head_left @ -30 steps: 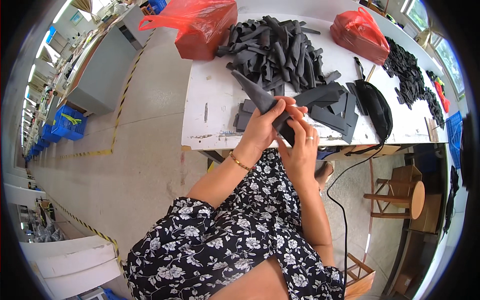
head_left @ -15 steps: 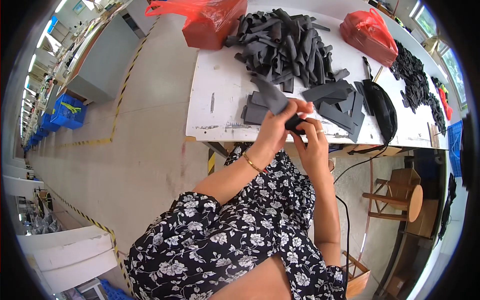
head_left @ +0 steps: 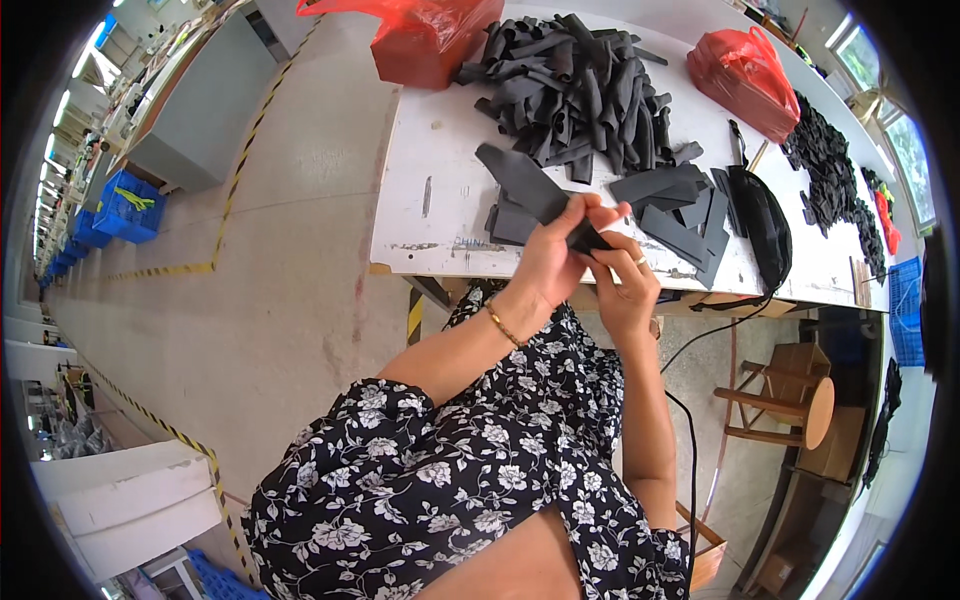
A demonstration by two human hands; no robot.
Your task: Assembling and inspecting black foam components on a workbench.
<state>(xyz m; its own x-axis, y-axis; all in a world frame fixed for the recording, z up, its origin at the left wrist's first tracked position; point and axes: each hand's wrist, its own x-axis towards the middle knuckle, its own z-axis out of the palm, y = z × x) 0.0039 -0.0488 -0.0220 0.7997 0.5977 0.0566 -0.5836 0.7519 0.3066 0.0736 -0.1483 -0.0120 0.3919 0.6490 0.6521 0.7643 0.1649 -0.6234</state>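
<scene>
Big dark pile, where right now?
In the head view, the big dark pile is upper centre on the white table, right of the left red bag.

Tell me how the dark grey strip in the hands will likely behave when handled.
The dark grey strip is probably flexible yet springy: its free end juts beyond the left hand without drooping. It looks thin, so likely light. Laid down, it may curl rather than stay flat, since similar-looking pieces in the pile are rolled.

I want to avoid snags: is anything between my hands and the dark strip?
Nothing visible: the left hand and right hand both grip the dark strip. The flat dark pieces lie on the white table, not between.
</scene>
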